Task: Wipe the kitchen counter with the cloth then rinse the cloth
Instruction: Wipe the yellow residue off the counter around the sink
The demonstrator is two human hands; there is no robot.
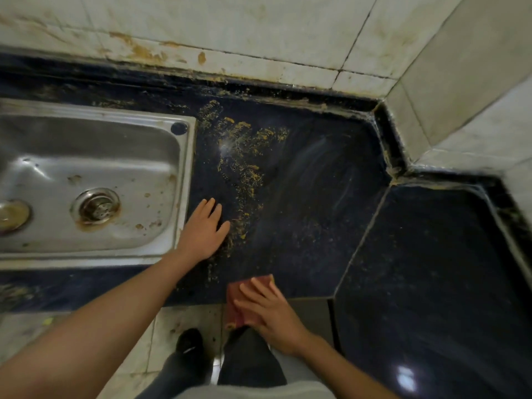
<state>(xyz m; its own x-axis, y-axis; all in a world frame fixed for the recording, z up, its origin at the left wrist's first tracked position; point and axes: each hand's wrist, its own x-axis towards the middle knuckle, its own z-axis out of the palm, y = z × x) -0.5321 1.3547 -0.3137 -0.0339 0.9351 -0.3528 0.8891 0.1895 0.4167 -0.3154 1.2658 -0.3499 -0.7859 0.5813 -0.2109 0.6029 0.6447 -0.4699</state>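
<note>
Your left hand (pixel 203 230) lies flat on the dark counter (pixel 302 197), fingers spread, just beside the right rim of the steel sink (pixel 86 139). Your right hand (pixel 270 312) presses with straight fingers on a reddish-brown cloth (pixel 233 293) at the counter's front edge; part of the cloth overhangs that edge. Yellow-orange residue (pixel 241 168) streaks the counter from behind your left hand toward the back wall. Brown stains ring the sink's drain (pixel 96 208). The wall tiles (pixel 230 24) carry similar staining along the joint.

legible text: none | labels, brands, numbers, signs: none | on counter (pixel 302 197), sink (pixel 86 145), cloth (pixel 232 292), wall tiles (pixel 259 24)
</note>
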